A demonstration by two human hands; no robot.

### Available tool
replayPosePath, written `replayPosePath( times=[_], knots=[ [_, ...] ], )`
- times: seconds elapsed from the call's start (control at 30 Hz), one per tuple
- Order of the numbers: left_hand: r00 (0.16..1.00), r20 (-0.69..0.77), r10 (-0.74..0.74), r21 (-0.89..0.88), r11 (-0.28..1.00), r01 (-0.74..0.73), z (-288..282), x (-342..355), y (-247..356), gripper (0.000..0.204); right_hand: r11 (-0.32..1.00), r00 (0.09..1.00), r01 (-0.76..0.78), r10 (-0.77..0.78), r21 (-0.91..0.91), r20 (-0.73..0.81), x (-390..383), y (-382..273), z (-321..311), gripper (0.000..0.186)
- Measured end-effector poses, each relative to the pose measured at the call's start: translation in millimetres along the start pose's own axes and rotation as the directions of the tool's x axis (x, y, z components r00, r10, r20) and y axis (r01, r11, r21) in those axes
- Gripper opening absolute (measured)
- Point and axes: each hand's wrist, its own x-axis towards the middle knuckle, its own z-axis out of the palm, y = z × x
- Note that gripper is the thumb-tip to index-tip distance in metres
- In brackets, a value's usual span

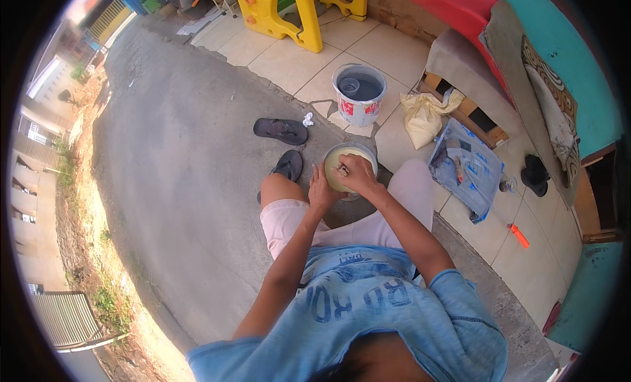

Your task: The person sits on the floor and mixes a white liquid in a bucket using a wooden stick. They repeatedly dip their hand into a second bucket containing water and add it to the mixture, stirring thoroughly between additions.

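A round pail [372, 160] of pale yellow liquid stands between my knees. At its left rim is my left hand [323, 189], fingers lying along the edge and holding it. My right hand [357, 174] is closed over the pail's mouth, gripping a stick-like handle [343, 169]. Only the handle's light-coloured end shows above my fingers; its lower part is hidden, so I cannot tell what tool it belongs to.
Beyond the pail, a white bucket [358, 112] holds dark water and a floating cup [350, 86]. To the right lie a cream bag [422, 119], a blue tray [483, 185] with brushes, and an orange-handled tool [519, 236]. A loose sandal [280, 131] lies on the concrete at left.
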Motion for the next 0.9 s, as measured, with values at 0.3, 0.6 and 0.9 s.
replayPosePath(
  times=[0.3,0.6,0.9],
  knots=[
    [0.966,-0.246,0.084,-0.261,0.954,-0.149,-35,5,-6,0.03,0.959,0.882,0.016,-0.147,0.284,0.447,35,0,-70,0.061],
    [0.958,-0.266,0.107,-0.26,0.949,-0.178,-59,29,8,0.025,0.929,0.927,-0.369,0.367,-0.011,-0.08,218,146,-49,0.024],
    [0.976,-0.206,0.075,-0.285,0.949,-0.133,-61,23,6,0.029,0.851,0.889,-0.451,0.454,-0.27,-0.056,277,208,0,0.024]
  ],
)
